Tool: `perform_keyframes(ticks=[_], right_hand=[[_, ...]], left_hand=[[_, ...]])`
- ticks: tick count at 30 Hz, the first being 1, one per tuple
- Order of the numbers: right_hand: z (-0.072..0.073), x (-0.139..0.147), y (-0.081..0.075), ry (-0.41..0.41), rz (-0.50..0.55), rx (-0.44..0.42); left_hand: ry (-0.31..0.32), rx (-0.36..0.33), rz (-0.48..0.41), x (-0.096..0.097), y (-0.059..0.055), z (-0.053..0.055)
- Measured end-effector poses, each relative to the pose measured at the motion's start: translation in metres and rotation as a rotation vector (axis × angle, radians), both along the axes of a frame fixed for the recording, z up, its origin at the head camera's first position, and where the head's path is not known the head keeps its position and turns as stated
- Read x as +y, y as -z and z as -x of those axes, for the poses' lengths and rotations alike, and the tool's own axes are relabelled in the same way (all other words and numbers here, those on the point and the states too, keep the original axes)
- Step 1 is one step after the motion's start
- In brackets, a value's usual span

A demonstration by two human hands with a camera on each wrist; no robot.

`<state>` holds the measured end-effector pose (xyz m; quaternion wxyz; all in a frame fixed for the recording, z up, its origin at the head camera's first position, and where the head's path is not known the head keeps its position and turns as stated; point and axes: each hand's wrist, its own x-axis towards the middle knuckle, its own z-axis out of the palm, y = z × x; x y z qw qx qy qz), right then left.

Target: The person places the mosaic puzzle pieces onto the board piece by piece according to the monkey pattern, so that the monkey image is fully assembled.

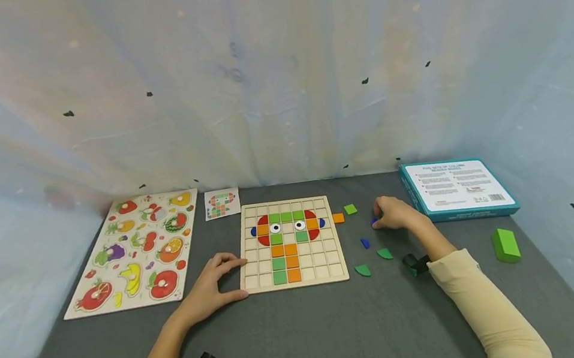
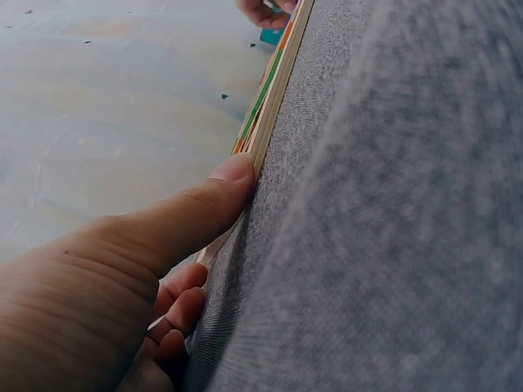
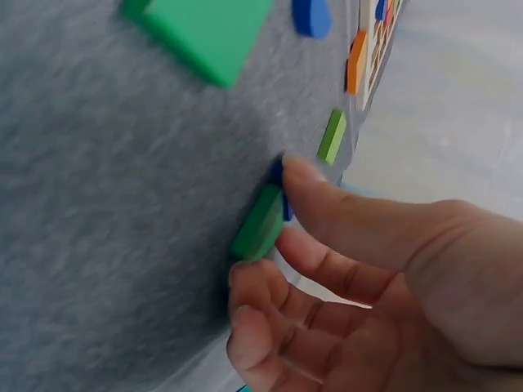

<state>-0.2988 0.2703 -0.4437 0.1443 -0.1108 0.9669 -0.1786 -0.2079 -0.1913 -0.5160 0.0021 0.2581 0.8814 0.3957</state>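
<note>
At the left edge of the wooden grid board (image 1: pixel 319 259), my left hand (image 1: pixel 211 289) rests with thumb and index finger spread apart. The left wrist view shows its thumb (image 2: pixel 233 175) pressing the board's side. Colored tiles on the board form a face-like pattern with two eye tiles. Right of the board, my right hand (image 1: pixel 395 212) pinches a small blue piece (image 1: pixel 374 223) low over the table. In the right wrist view, a green piece (image 3: pixel 260 224) overlaps that blue piece, close by the fingertips. Another blue piece (image 1: pixel 365 243) lies nearer the board.
Green quarter-round pieces (image 1: pixel 362 270), a light green square (image 1: pixel 350 209) and an orange square (image 1: pixel 338 218) lie right of the board. A fruit puzzle (image 1: pixel 136 253), pattern card (image 1: pixel 222 204), teal box (image 1: pixel 459 189) and green block (image 1: pixel 505 245) stand around.
</note>
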Motion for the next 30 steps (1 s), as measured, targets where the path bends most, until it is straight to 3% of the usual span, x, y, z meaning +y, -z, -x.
perform_keyframes(ticks=[20,26,30], right_hand=[[-0.011,0.011,0.013,-0.014,0.169,0.046],[-0.01,0.006,0.012,-0.004,0.107,0.058],[-0.004,-0.004,0.01,-0.004,0.072,0.115]], left_hand=[[0.0,-0.005,0.004,-0.002,0.0,0.0],[-0.006,-0.003,0.005,-0.002,-0.001,0.0],[-0.008,0.0,0.008,-0.001,-0.001,0.0]])
